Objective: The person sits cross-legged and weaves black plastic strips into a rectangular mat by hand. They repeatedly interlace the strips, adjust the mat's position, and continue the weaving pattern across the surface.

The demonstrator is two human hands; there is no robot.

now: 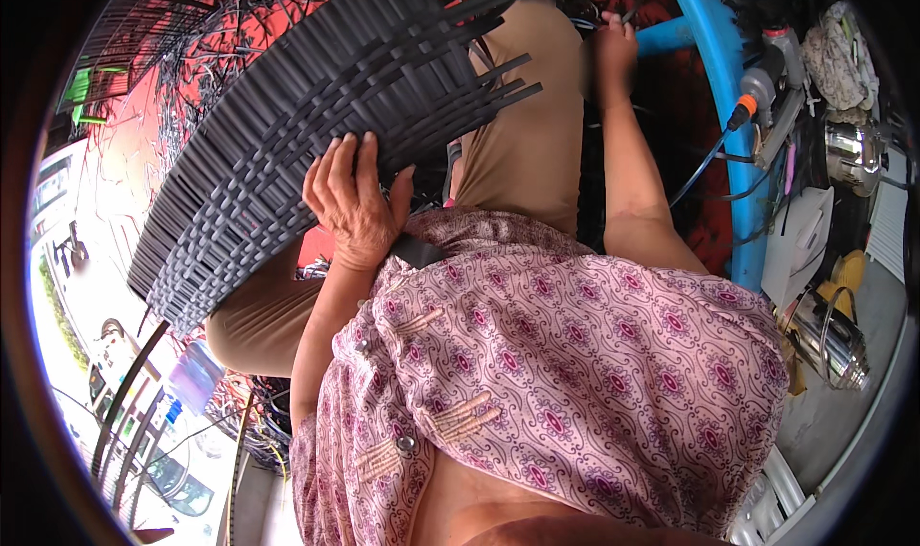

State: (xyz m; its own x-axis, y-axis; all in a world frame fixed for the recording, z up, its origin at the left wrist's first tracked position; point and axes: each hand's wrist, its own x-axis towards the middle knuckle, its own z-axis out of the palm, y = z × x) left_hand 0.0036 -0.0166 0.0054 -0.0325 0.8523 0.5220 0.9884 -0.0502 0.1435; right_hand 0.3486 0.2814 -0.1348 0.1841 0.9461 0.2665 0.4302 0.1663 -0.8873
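Note:
A large curved panel (287, 134), woven from flat black plastic strips, lies across my lap. One end of it is tightly plaited. At the other end loose strip ends (508, 94) stick out over my right knee. My left hand (355, 201) rests on the panel's near edge, fingers stretched out and thumb apart, gripping nothing. Off to the right, clear of the panel, my right hand (615, 59) is raised beside my right knee. Its fingers are bent closed, with a thin dark tip showing at them; what that belongs to is unclear.
A blue tubular frame (719, 96) curves along my right side. Beyond it stand a power tool with an orange collar (743, 110), a shiny metal kettle (832, 340) and a crumpled cloth (841, 57). Black strip scraps (206, 67) litter the red floor (144, 115).

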